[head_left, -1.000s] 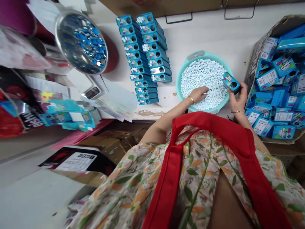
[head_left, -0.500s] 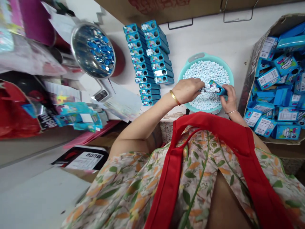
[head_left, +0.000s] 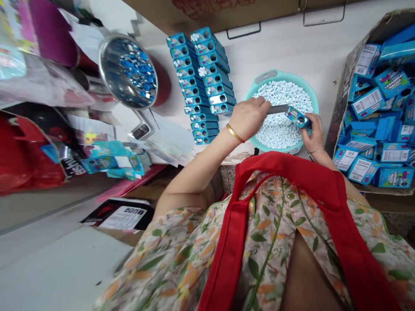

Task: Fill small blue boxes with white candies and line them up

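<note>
left hand [head_left: 249,119] grips a metal tool [head_left: 278,109], right hand [head_left: 314,134] pinches a box [head_left: 297,116] over the bowl [head_left: 315,103] — two rows [head_left: 213,80] look filled, this one underway — boxes [head_left: 393,82] in the carton [head_left: 343,94] seem left.

Head view — forward, steeply down

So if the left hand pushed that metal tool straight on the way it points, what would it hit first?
Most likely the blue box in the right hand: the metal tool in the left hand points at its nearer end, though this view can't settle whether they touch.
</note>
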A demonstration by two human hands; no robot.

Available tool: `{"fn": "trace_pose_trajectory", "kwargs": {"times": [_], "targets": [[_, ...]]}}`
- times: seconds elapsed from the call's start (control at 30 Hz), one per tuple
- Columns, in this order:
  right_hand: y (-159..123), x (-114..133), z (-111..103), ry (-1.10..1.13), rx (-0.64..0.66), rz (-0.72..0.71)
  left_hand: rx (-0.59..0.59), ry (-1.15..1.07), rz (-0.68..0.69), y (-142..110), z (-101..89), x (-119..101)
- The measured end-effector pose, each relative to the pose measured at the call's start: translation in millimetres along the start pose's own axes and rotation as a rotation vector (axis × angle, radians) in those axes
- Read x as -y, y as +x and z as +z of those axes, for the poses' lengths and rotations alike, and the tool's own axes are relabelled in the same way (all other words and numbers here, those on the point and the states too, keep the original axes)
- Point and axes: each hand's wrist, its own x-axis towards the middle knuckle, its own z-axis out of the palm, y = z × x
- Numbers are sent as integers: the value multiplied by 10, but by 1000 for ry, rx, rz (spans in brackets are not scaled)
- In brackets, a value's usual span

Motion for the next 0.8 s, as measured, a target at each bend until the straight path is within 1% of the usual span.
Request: {"fn": "trace_pose_trajectory", "kwargs": {"times": [0.03, 0.07, 0.1, 0.13, 0.2, 0.27, 0.33, 0.4, 0.47, 0.5, 0.57, 0.63, 0.7, 0.8], "targets": [[9, -2, -26, -9, -11, 18, 9, -10, -47, 22, 168, 165], [19, -4, -53, -18, -26, 34, 43, -9, -93, 44, 345, 294], [31, -5, -79, -25, -42, 47, 96, -4, -128, 67, 524, 377], [42, -5, -104, -29, -56, 56, 157, -3, -146, 93, 696, 408], [61, -6, -147, -30, -65, 67, 265, -32, -132, 163, 1004, 329], [71, -11, -177, -28, -60, 78, 310, -112, -80, 255, 1246, 131], [73, -23, -193, -24, -54, 92, 308, -211, -34, 352, 1411, -76], [70, -39, -203, -14, -63, 100, 297, -306, -7, 414, 1494, -199], [66, -55, -211, -5, -85, 104, 280, -383, 15, 410, 1486, -200], [64, -61, -215, -3, -96, 107, 266, -408, 28, 378, 1445, -161], [62, -66, -219, -10, -109, 121, 228, -426, 67, 264, 1292, -39], [60, -63, -209, -23, -108, 129, 177, -413, 122, 118, 1056, 86], [56, -57, -177, -24, -97, 107, 123, -385, 180, -15, 773, 160], [39, -47, -85, -4, -61, 39, 64, -299, 219, -115, 357, 137]]}}
